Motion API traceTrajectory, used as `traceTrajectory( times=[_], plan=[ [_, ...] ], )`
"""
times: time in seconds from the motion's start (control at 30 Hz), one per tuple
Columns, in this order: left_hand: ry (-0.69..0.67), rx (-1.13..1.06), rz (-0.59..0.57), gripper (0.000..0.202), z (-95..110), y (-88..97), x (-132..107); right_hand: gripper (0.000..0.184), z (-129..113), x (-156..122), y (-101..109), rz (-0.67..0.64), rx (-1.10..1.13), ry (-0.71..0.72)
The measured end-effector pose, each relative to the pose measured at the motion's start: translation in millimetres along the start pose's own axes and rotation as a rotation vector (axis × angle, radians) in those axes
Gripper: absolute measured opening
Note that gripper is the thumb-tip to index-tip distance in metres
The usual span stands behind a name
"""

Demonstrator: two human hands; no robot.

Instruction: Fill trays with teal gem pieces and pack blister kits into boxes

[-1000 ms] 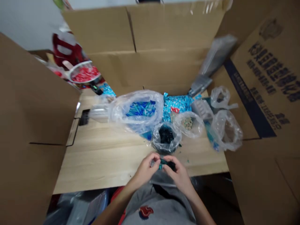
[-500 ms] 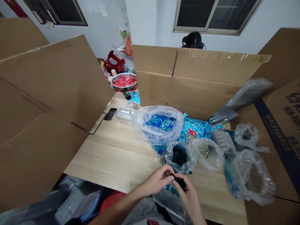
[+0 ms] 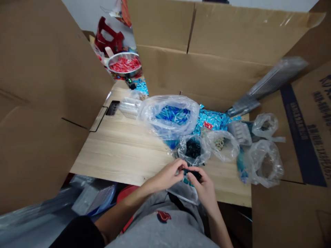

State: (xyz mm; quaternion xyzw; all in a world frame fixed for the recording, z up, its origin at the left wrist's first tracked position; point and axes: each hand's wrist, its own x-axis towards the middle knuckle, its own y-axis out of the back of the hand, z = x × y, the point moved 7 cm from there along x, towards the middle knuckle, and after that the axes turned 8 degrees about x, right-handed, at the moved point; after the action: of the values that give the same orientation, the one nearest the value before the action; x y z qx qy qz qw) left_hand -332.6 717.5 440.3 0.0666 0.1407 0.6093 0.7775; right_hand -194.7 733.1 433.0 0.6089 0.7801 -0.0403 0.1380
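My left hand and my right hand meet over the front edge of the table, fingers curled inward. Between their fingertips is a small black piece, pinched from both sides; its exact kind is too small to tell. Just below the fingers, near my lap, lies a clear plastic tray with teal pieces at its far end, partly covered by my hands. Right beyond my fingers stands an open clear bag of black pieces.
A large clear bag of blue strips stands behind, beside blue packets. To the right are a bag of beige pieces and another clear bag. Cardboard walls surround the wooden table. A phone-like black object lies left.
My view has tilted downward, so the table sits higher in the picture and more of my shirt shows. My hands stay together around the black piece, which is now more visible.
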Motion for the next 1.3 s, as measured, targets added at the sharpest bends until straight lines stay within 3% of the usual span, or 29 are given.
traceTrajectory(
  times=[0.13, 0.27, 0.43, 0.47, 0.53, 0.6, 0.67, 0.77, 0.87, 1.0, 1.1, 1.2, 1.3],
  plan=[
    [-0.117, 0.153, 0.026, 0.019, 21.8, 8.6, -5.3, 0.016, -17.0, -3.4, -4.2, 0.032, 0.067, 0.048],
    [-0.360, 0.345, 0.202, 0.023, 53.3, 18.8, -15.2, 0.003, -41.9, -10.8, -11.2, 0.068, 0.131, 0.192],
    [-0.421, 0.325, 0.273, 0.026, 72.0, 32.7, -25.2, 0.017, -55.8, -13.4, -22.8, -0.182, 0.716, -0.028],
    [-0.420, 0.310, 0.322, 0.026, 73.4, 41.0, -27.0, 0.020, -62.1, -13.7, -17.9, -0.198, 0.836, -0.046],
    [-0.410, 0.208, 0.433, 0.023, 73.0, 60.7, -30.5, 0.021, -75.9, -13.4, 4.5, -0.109, 0.960, 0.023],
    [-0.355, 0.006, 0.456, 0.019, 67.4, 73.6, -31.2, 0.016, -87.2, -16.2, 29.5, 0.038, 0.896, 0.154],
    [-0.296, -0.184, 0.351, 0.016, 64.0, 70.2, -29.5, 0.007, -92.7, -21.1, 34.9, 0.054, 0.728, 0.210],
    [-0.272, -0.307, 0.214, 0.015, 69.5, 51.4, -29.8, 0.008, -90.6, -28.3, 12.3, -0.101, 0.548, 0.201],
    [-0.265, -0.345, 0.231, 0.013, 75.4, 40.2, -31.2, 0.012, -89.2, -33.2, -5.8, -0.124, 0.437, 0.245],
    [-0.259, -0.177, 0.292, 0.012, 79.7, 37.9, -31.2, 0.019, -92.3, -33.6, -16.1, -0.134, 0.286, 0.297],
    [-0.325, 0.018, 0.288, 0.014, 83.7, 37.6, -31.9, 0.021, -89.1, -32.5, -14.8, -0.145, 0.245, 0.315],
    [-0.392, 0.168, 0.198, 0.023, 80.7, 31.3, -32.3, 0.019, -76.9, -32.5, -12.3, -0.189, 0.227, 0.305],
    [-0.402, 0.245, 0.071, 0.028, 63.8, 21.5, -31.2, 0.019, -54.3, -30.8, -8.7, -0.217, 0.221, 0.262]
  ],
)
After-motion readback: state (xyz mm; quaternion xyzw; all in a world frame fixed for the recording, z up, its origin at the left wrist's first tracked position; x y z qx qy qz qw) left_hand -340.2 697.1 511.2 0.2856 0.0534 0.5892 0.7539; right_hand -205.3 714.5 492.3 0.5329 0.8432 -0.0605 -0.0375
